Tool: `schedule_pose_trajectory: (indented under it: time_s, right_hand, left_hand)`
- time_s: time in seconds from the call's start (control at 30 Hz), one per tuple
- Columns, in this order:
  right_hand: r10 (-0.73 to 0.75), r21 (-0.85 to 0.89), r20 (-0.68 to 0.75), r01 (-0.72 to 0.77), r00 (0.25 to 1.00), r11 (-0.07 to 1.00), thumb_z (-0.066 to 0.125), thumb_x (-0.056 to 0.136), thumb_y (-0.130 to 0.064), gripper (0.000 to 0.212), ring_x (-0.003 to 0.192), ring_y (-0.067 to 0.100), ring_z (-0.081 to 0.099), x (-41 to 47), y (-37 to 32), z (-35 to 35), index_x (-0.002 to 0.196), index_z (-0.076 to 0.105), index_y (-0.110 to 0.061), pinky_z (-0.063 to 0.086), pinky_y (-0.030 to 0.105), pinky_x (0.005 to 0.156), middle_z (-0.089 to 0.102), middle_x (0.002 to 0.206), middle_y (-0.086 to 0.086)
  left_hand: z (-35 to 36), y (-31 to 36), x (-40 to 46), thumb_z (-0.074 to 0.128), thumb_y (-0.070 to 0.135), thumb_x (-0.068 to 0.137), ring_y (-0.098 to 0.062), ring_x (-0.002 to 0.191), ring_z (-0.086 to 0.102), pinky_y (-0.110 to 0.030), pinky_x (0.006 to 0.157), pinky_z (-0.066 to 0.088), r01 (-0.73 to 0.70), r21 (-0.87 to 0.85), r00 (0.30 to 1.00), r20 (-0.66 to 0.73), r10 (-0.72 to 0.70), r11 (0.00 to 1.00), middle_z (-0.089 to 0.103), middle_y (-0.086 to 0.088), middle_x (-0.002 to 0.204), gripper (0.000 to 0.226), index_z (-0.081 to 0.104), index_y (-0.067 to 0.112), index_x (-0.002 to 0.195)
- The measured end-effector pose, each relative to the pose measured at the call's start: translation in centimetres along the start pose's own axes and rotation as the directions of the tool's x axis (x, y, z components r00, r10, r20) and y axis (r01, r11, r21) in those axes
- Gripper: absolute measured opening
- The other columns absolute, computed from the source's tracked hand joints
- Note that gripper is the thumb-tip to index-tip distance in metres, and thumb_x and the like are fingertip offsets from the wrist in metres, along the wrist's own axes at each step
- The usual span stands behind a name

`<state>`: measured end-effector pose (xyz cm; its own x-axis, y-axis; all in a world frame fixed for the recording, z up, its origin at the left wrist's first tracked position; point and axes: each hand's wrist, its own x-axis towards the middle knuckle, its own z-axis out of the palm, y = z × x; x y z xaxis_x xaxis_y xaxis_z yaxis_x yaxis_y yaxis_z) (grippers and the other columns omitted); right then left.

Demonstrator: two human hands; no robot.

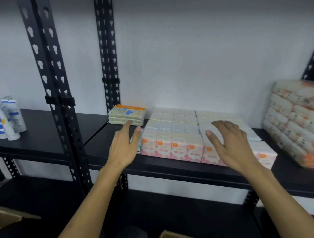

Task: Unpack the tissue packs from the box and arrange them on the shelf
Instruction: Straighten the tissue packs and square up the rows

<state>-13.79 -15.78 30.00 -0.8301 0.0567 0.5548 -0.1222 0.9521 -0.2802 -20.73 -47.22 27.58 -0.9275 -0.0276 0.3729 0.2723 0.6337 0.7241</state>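
Black shelf in front of me: block of pink-white tissue packs at centre, cream pack stack behind-left, big wrapped orange-white bundle far right. Neighbouring shelf on my left carries tubes.

You've got bare shelf left of the tissue packs, open air above them; the flat packets block the back-left, the big bundle walls the right.
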Motion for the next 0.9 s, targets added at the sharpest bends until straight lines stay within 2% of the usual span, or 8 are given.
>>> schedule_pose_trajectory:
  time_s: [0.1, 0.2, 0.3, 0.4, 0.53, 0.67, 0.77, 0.9]
  right_hand:
    - [0.065, 0.015, -0.063, -0.064, 0.996, 0.998, 0.040, 0.103, -0.055, 0.054, 0.136, 0.025, 0.039, -3.3, 3.2, -3.0, 0.141, 0.052, -0.019, 0.031, 0.047, 0.111, 0.050, 0.146, 0.003]
    - [0.122, 0.063, -0.120, -0.116, 0.985, 0.991, 0.039, 0.102, -0.058, 0.055, 0.134, 0.025, 0.043, -7.5, 6.4, -6.2, 0.140, 0.052, -0.021, 0.037, 0.050, 0.111, 0.052, 0.143, 0.001]
    - [0.230, 0.092, -0.184, -0.216, 0.956, 0.972, 0.045, 0.099, -0.052, 0.053, 0.130, 0.028, 0.045, -12.8, 9.3, -9.3, 0.138, 0.054, -0.016, 0.038, 0.051, 0.109, 0.055, 0.138, 0.004]
    - [0.365, 0.121, -0.240, -0.345, 0.900, 0.931, 0.050, 0.100, -0.050, 0.053, 0.126, 0.032, 0.045, -19.3, 12.0, -12.0, 0.137, 0.055, -0.014, 0.039, 0.050, 0.106, 0.055, 0.135, 0.008]
    - [0.532, 0.175, -0.273, -0.502, 0.802, 0.847, 0.050, 0.100, -0.052, 0.053, 0.124, 0.030, 0.049, -29.1, 15.9, -14.5, 0.136, 0.055, -0.013, 0.042, 0.047, 0.102, 0.058, 0.129, 0.010]
    - [0.682, 0.210, -0.290, -0.650, 0.672, 0.730, 0.055, 0.101, -0.040, 0.041, 0.116, 0.029, 0.056, -39.4, 18.9, -15.4, 0.129, 0.060, -0.010, 0.046, 0.039, 0.093, 0.063, 0.123, 0.011]
    - [0.780, 0.209, -0.255, -0.755, 0.571, 0.621, 0.057, 0.101, -0.037, 0.041, 0.115, 0.028, 0.055, -46.5, 20.6, -15.6, 0.131, 0.058, -0.009, 0.041, 0.032, 0.091, 0.062, 0.122, 0.012]
    - [0.891, 0.266, -0.222, -0.855, 0.395, 0.445, 0.058, 0.100, -0.034, 0.044, 0.116, 0.030, 0.057, -55.7, 21.9, -14.8, 0.130, 0.057, -0.001, 0.046, 0.045, 0.098, 0.061, 0.126, 0.016]
  left_hand:
    - [1.2, 4.5, -3.1, 0.035, 0.063, 0.101, -0.023, 0.136, 0.046, -0.043, 0.109, 0.041, -0.119, -0.060, 0.992, 0.032, 0.121, 0.991, 0.048, -0.007, 0.147, 0.061, 0.034, 0.033, 0.153]
    - [4.1, 9.0, -5.9, 0.036, 0.060, 0.102, -0.014, 0.141, 0.038, -0.035, 0.114, 0.034, -0.262, -0.087, 0.957, 0.105, 0.271, 0.961, 0.044, 0.003, 0.154, 0.057, 0.037, 0.032, 0.152]
    - [7.8, 14.1, -9.5, 0.036, 0.055, 0.105, -0.011, 0.142, 0.034, -0.025, 0.109, 0.027, -0.366, -0.112, 0.900, 0.208, 0.382, 0.924, 0.043, 0.007, 0.155, 0.054, 0.037, 0.030, 0.152]
    - [12.4, 18.9, -13.9, 0.038, 0.052, 0.105, -0.011, 0.139, 0.038, -0.028, 0.111, 0.032, -0.474, -0.160, 0.805, 0.318, 0.500, 0.866, 0.045, 0.010, 0.152, 0.051, 0.040, 0.028, 0.150]
    - [19.1, 24.5, -21.3, 0.040, 0.051, 0.105, -0.013, 0.134, 0.043, -0.029, 0.105, 0.035, -0.542, -0.255, 0.643, 0.488, 0.590, 0.801, 0.045, 0.007, 0.152, 0.050, 0.042, 0.027, 0.149]
    - [25.9, 28.1, -30.1, 0.038, 0.050, 0.106, -0.018, 0.125, 0.051, -0.042, 0.105, 0.043, -0.595, -0.340, 0.422, 0.639, 0.643, 0.728, 0.056, 0.004, 0.139, 0.046, 0.050, 0.023, 0.142]
    - [30.3, 29.2, -36.8, 0.038, 0.050, 0.106, -0.018, 0.124, 0.054, -0.044, 0.105, 0.044, -0.614, -0.398, 0.248, 0.723, 0.645, 0.682, 0.060, 0.006, 0.136, 0.043, 0.056, 0.023, 0.134]
    - [34.9, 28.8, -45.0, 0.038, 0.053, 0.105, -0.024, 0.136, 0.046, -0.045, 0.110, 0.039, -0.608, -0.425, 0.034, 0.830, 0.557, 0.670, 0.050, 0.000, 0.149, 0.054, 0.046, 0.021, 0.148]
